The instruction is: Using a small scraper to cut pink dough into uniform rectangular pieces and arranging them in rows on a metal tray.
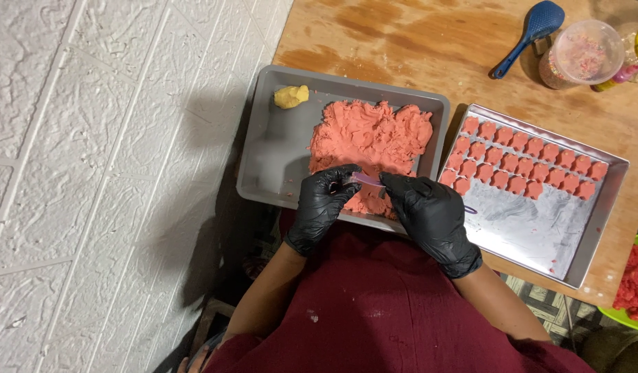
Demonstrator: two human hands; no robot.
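Note:
Both my hands wear black gloves and meet over the near edge of a grey tray [274, 148]. My left hand [324, 206] and my right hand [431, 217] together pinch a small purple mould [367, 180], pressed against a slab of salmon-pink dough [370, 135] that fills the tray's right half. A small yellow dough lump [291, 96] lies in the tray's far left corner. To the right, a shiny metal tray [533, 224] carries three rows of small pink moulded pieces [522, 166] along its far side.
On the wooden table behind the trays lie a blue spoon [529, 34] and a clear lidded tub of pinkish bits [581, 54]. A green bowl with red-pink material [633, 283] sits at the right edge. White textured wall runs along the left.

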